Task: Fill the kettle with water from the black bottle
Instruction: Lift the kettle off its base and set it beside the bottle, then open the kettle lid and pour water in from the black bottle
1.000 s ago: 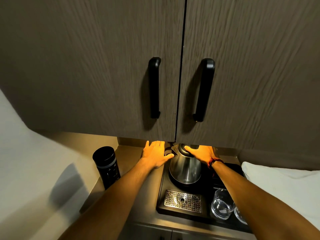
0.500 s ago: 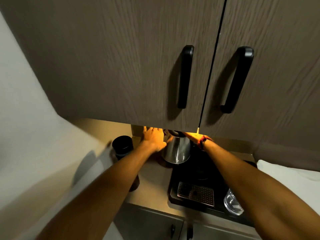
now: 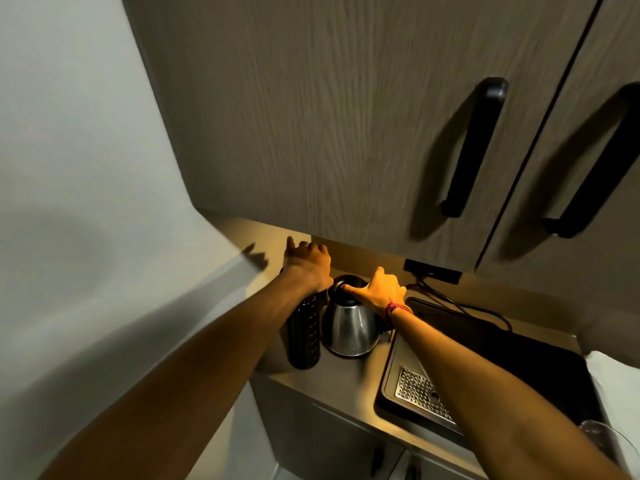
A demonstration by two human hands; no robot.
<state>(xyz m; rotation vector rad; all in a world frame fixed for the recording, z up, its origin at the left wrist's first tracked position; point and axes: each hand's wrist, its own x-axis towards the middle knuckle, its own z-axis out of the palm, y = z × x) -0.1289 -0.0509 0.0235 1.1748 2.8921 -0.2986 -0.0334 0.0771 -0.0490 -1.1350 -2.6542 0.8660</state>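
Observation:
The steel kettle with a black lid stands on the counter, just left of the black tray. My right hand grips it at the top, fingers over the black lid and handle. The black bottle stands upright right beside the kettle on its left, nearly touching it. My left hand sits over the bottle's top with fingers spread towards the wall; hand and wrist hide the cap, and I cannot tell whether the palm touches it.
A black tray with a metal drip grate fills the counter's right side. A cord runs to a wall socket. A glass shows at the lower right. Cabinet doors with black handles hang low overhead; a white wall lies left.
The kettle has moved left off the tray and now stands on the counter beside the bottle, my right hand still on it. My left hand shifted over the bottle. The view swung left.

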